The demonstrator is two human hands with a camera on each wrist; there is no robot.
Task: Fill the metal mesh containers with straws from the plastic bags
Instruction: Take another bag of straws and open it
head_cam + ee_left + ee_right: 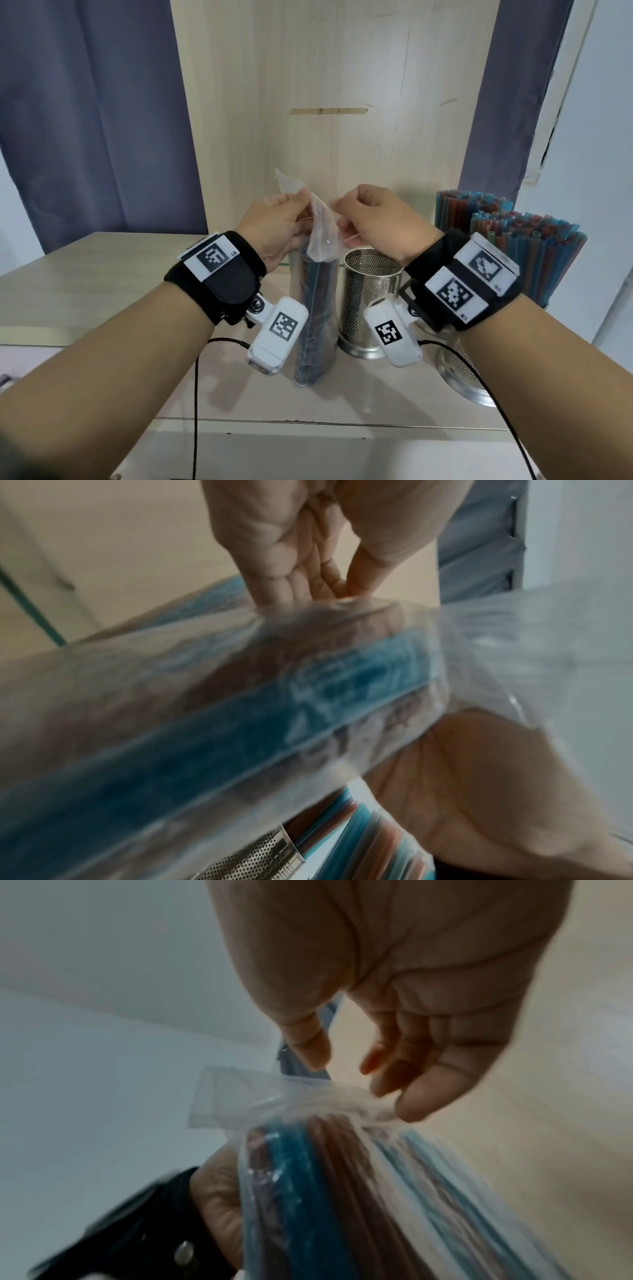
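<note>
Mid bag-opening here. Left hand (274,224) and right hand (368,222) both pinching the top of the plastic bag (313,308), standing upright on the counter (85,274), straws still inside. Probably next: pulling the mouth apart, then tipping into the empty mesh container (371,301) just beside. Filled containers (527,250) crowding the right, counter edge close in front; plenty of room left.

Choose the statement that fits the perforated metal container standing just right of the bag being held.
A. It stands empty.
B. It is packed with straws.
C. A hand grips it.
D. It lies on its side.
A: in the head view the metal container stands upright with nothing inside, while both hands pinch the top of the plastic bag.
</note>
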